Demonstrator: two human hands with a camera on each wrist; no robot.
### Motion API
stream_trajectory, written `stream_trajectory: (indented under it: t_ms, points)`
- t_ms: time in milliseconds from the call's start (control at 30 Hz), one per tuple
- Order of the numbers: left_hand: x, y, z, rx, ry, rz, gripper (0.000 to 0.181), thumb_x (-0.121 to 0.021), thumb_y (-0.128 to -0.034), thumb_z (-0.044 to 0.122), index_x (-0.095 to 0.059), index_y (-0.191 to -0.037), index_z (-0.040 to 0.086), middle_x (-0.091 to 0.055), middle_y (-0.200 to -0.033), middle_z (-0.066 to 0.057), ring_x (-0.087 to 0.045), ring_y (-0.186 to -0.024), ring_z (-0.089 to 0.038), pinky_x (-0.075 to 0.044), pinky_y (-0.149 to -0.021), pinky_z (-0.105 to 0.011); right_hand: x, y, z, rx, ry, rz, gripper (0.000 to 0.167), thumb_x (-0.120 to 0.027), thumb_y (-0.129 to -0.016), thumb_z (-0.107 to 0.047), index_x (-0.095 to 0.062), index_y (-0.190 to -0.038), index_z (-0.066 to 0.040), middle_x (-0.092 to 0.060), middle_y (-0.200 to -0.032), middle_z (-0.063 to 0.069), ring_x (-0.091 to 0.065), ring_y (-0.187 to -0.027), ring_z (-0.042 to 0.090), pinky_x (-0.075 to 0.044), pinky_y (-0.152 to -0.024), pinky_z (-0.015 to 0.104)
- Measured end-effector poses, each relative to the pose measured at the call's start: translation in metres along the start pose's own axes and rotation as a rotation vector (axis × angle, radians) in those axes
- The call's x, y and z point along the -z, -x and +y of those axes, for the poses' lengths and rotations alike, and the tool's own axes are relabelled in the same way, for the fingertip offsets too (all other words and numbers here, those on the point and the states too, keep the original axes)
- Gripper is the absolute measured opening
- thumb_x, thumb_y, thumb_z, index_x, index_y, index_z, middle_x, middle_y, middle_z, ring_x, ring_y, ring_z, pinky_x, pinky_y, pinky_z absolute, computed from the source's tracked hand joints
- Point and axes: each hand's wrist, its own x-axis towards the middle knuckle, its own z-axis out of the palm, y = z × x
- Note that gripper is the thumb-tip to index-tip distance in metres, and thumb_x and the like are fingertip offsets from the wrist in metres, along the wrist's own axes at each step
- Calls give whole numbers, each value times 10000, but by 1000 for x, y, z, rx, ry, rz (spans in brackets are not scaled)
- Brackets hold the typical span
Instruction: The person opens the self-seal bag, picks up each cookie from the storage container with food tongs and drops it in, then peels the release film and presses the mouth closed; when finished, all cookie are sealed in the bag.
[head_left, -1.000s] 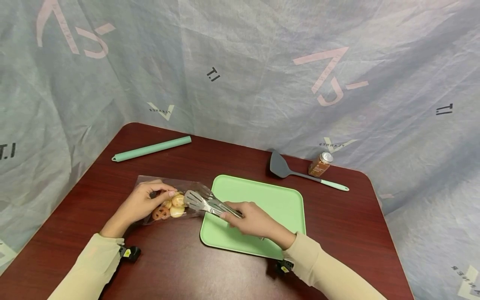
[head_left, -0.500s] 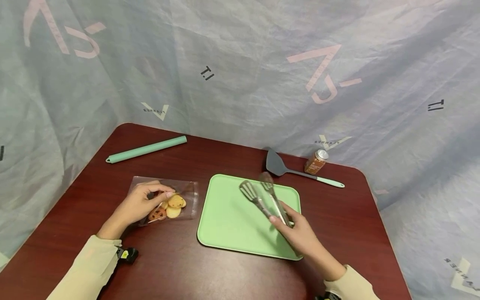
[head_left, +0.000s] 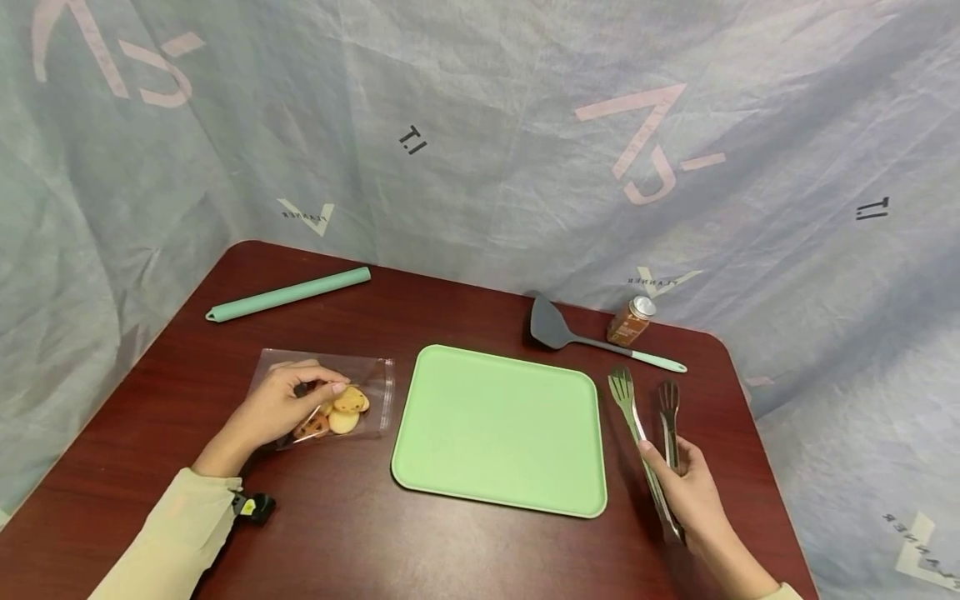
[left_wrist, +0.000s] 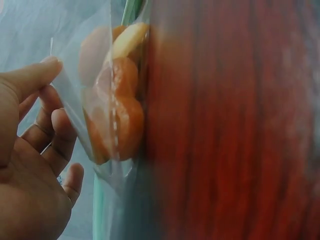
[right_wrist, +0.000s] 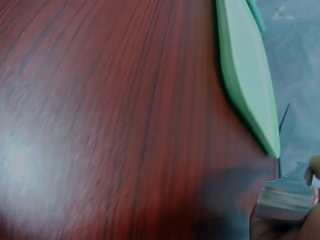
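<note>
My left hand (head_left: 281, 408) pinches the upper edge of a clear zip bag (head_left: 378, 387) between thumb and finger. Inside the bag are several cookies (head_left: 347, 402), some pale round ones and a brown pretzel-shaped one. The left wrist view has the thumb (left_wrist: 42, 70) on the film and the bag (left_wrist: 102, 55) lifted at that side. Over to the right, my right hand (head_left: 693, 492) holds metal tongs (head_left: 634, 421) by their arms, the slotted ends spread apart and pointing away from me. Only the butt of the tongs (right_wrist: 286, 200) shows in the right wrist view.
A light green tray (head_left: 498, 433) lies between the hands. Behind it are a grey spatula (head_left: 551, 325) with a mint handle and a spice jar (head_left: 632, 321). A green rod-shaped tool (head_left: 288, 296) rests at the back left. Hanging cloth (head_left: 465, 150) borders the table.
My right hand has carried the tongs from beside the bag, across the tray, to the table right of it. The left hand has stayed on the bag.
</note>
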Motion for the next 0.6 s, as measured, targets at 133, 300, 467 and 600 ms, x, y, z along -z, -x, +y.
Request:
stream_trajectory:
  t_ms: [133,300,467,600]
  points:
    - [1,0,0,5,-1,-6,96,-723,-971,159,-798,-1030,155,-715,-969,108,-648,-914,-116,-492,-775,-251,0,-4,6,6,42,13,1036,-633,-944,-598,-77,-1597,-17,-515,-1272,237,-561,-1033,270,-486,-753,328]
    - [2,1,0,0,1,-3,93,-730,-965,154,-800,-1026,149,-715,-963,105,-647,-902,-116,-488,-771,-241,-7,0,6,33,13,25,1005,-674,-947,-533,-70,-1596,-59,-546,-1071,118,-534,-877,185,-461,-724,311]
    - [4,1,2,-8,9,2,91,-736,-960,158,-800,-1025,153,-718,-963,92,-648,-903,-114,-483,-780,-230,-11,8,3,56,-15,4,981,-620,-1001,-479,17,-1607,-43,-502,-1254,165,-583,-924,152,-492,-758,271]
    - [6,3,2,-14,11,10,95,-740,-955,144,-798,-1028,164,-717,-962,82,-645,-890,-112,-483,-764,-231,-10,16,-2,44,-37,-48,1035,-596,-1019,-466,188,-1593,-110,-317,-1503,249,-518,-1250,319,-489,-944,368]
